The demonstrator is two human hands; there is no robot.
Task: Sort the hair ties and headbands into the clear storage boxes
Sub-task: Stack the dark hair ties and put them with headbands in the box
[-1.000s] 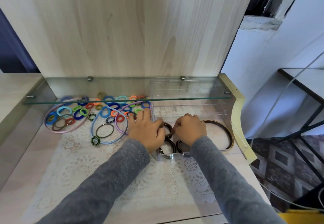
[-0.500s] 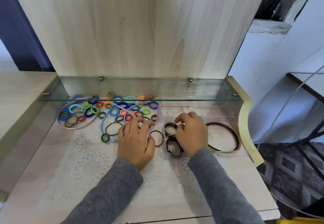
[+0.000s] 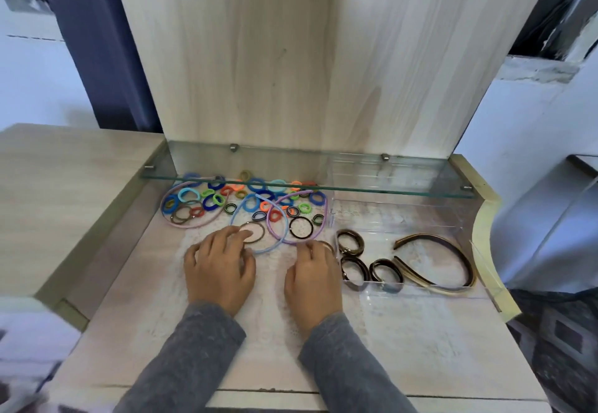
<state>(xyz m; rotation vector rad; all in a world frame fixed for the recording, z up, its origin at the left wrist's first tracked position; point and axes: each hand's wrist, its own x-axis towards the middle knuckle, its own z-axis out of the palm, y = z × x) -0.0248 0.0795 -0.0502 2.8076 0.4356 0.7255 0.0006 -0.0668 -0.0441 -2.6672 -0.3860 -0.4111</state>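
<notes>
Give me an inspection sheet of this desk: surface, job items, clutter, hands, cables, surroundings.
Surface: pale wood desk top under a white lace mat.
Job's things: clear plastic storage box holds dark brown hair ties and brown headbands; a loose pile of coloured hair ties and three pastel headbands lie left of it.
Clutter: blurred pale shape at the near left, not identifiable.
Hands: left hand rests its fingers on a thin brown ring tie; right hand has its fingertips by the box's left wall, grip unclear.
Cables: nothing seen.
Surroundings: glass shelf, wood back panel, dark blue curtain.
</notes>
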